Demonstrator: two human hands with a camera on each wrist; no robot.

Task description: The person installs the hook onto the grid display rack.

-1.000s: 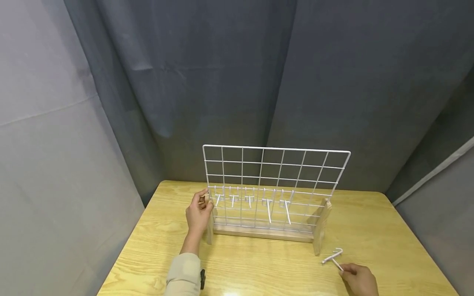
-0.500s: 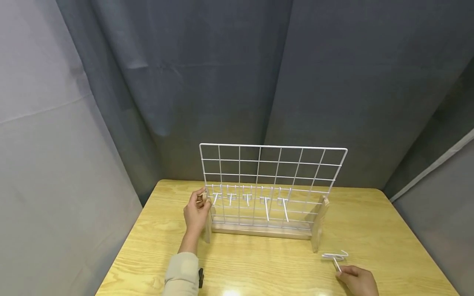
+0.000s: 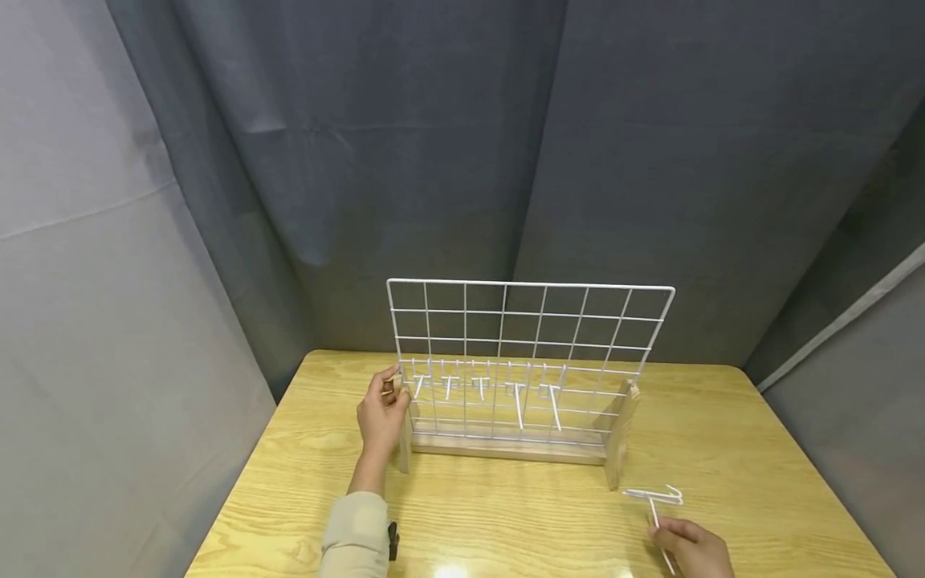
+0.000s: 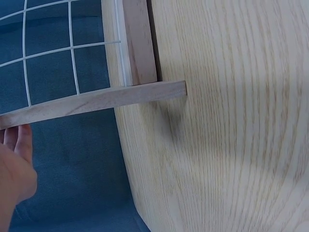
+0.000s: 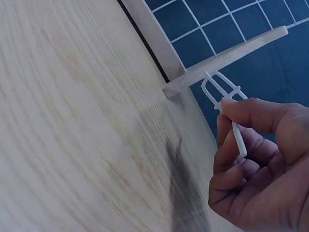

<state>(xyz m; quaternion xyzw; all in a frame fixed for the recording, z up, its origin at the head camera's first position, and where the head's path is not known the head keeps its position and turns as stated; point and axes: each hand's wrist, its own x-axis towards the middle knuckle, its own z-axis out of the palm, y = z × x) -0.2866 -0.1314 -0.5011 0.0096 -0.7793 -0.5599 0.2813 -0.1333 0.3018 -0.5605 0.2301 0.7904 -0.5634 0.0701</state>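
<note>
A white wire grid panel [image 3: 531, 284] stands upright in a wooden stand [image 3: 506, 453]. Several white hooks hang in a row on one of its wires, among them a long hook [image 3: 555, 405]; the shorter ones are towards the left. My left hand [image 3: 381, 413] grips the upper part of the stand's left side post [image 4: 96, 99]. Off the stand's front right corner, my right hand [image 3: 697, 550] pinches another white hook [image 5: 239, 137] by its straight prong. The hook's double-wire end points away from the hand, apart from the grid.
The stand rests on a yellow wood-grain table [image 3: 506, 514]. Its right side post [image 3: 620, 437] lies between the grid and my right hand. A dark grey curtain [image 3: 433, 160] hangs behind the table, with a paler cloth [image 3: 87, 321] at the left.
The hook in my right hand has turned so its crossbar lies nearly level, and more prong shows below the fingers. My left hand keeps its grip on the post. The view has shifted slightly.
</note>
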